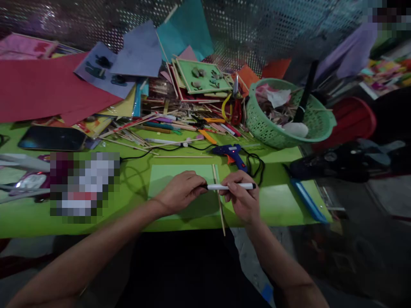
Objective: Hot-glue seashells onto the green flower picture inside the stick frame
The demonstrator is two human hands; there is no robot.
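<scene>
A white marker (218, 187) with black ends lies level between my two hands. My right hand (243, 194) is closed around its barrel. At the marker's other end, my left hand (183, 190) pinches the black tip or cap; its fingers partly hide that end. Beneath my hands is a sheet of light green paper (180, 211). A thin wooden stick (221, 214) lies across the paper's right side, passing below the marker and over the table's front edge.
Beyond my right hand rests a blue glue gun (229, 150) with a black cord. A green basket (263, 122) of scraps stands at back right. Sticks and pens are heaped behind, near a framed green card (205, 77). A dark phone (53, 137) lies left; a blue tool (308, 201) lies right.
</scene>
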